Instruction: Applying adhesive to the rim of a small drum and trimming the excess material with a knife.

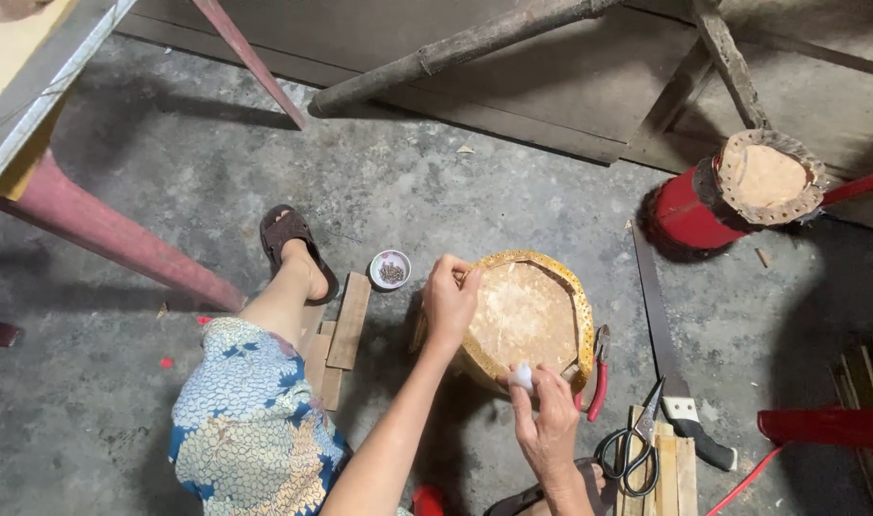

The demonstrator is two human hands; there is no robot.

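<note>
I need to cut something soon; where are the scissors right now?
In the head view, the black-handled scissors lie lower right on wooden slats, beside the right hand, between the red-handled pliers and the handsaw.

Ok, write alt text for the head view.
Seen from above, a person's left hand grips the rim of a small drum on a concrete floor while the right hand presses a white wad against its skin. Scissors, a saw and pliers lie beside it.
</note>
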